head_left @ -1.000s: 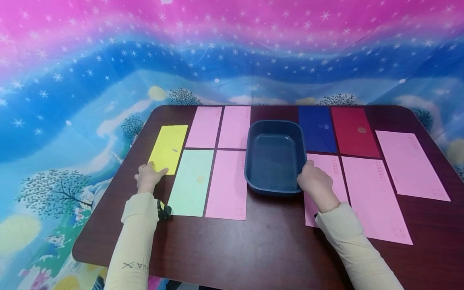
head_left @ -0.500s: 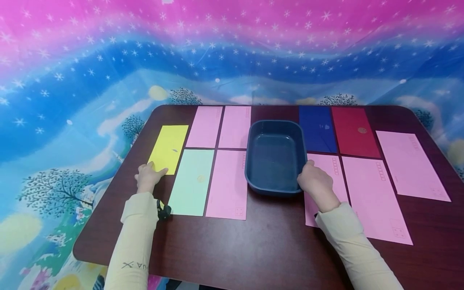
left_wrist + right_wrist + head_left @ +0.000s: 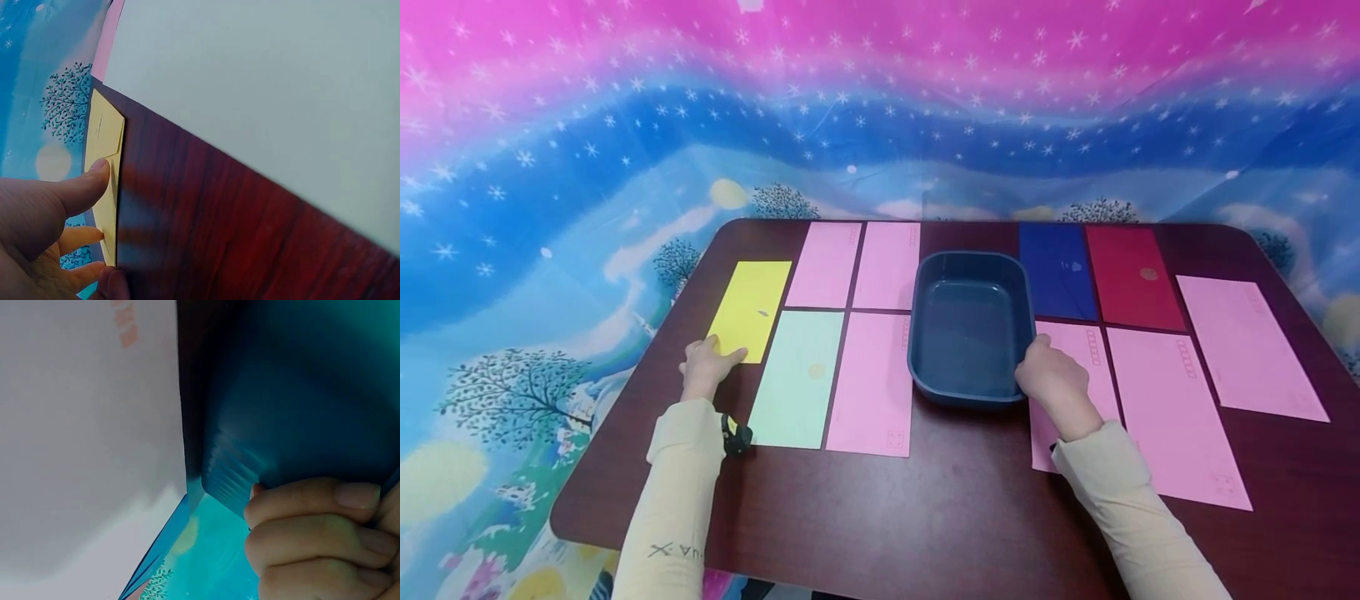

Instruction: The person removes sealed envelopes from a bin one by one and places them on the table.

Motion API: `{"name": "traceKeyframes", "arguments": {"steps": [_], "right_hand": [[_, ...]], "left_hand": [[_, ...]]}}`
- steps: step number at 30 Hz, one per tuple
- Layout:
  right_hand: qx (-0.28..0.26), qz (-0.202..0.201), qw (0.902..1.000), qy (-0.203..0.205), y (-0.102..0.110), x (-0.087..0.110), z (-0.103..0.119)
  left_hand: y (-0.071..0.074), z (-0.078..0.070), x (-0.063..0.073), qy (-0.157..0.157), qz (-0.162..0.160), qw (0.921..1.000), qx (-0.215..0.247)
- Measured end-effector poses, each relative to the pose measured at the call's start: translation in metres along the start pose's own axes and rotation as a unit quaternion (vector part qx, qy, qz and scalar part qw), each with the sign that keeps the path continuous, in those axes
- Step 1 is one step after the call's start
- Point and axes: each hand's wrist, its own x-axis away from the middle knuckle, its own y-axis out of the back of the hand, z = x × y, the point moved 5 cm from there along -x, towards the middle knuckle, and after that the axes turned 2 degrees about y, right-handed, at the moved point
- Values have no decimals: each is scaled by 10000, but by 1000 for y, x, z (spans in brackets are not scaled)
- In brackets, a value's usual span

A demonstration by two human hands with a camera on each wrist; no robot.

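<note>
A dark blue rectangular plastic basin (image 3: 972, 333) stands upright near the middle of the table, with nothing inside it. At its right side my right hand (image 3: 1054, 379) grips the rim, the fingers (image 3: 312, 506) curled in a row against the wall in the right wrist view. At the table's left, a yellow envelope (image 3: 748, 308) lies flat. My left hand (image 3: 709, 368) rests on its near end with thumb and fingers spread; in the left wrist view the thumb (image 3: 87, 184) lies along the envelope's flap side. A pale green envelope (image 3: 801, 375) lies right of that hand.
Pink envelopes (image 3: 868, 383) lie on both sides of the basin. Blue (image 3: 1057, 271) and red (image 3: 1133, 275) ones lie at the back right. The dark wooden table (image 3: 925, 533) has rounded corners, with a snow-patterned cloth (image 3: 880, 108) hanging behind it.
Both hands, the basin and the envelopes keep their places. Only the head view shifts very slightly.
</note>
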Motion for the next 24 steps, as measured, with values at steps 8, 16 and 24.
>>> {"name": "traceKeyframes", "arguments": {"steps": [8,16,24], "right_hand": [[73,13,10000,12,0,2,-1],[225,125,9997,47,-1,1,-1],[236,106,9989,390,16,7,-6]], "left_hand": [[1,-3,2,111,-456,9986,231],[5,-49,5,-399,-1102,9930,148],[-6,-124,25,-1908,-1506,9574,-1558]]}}
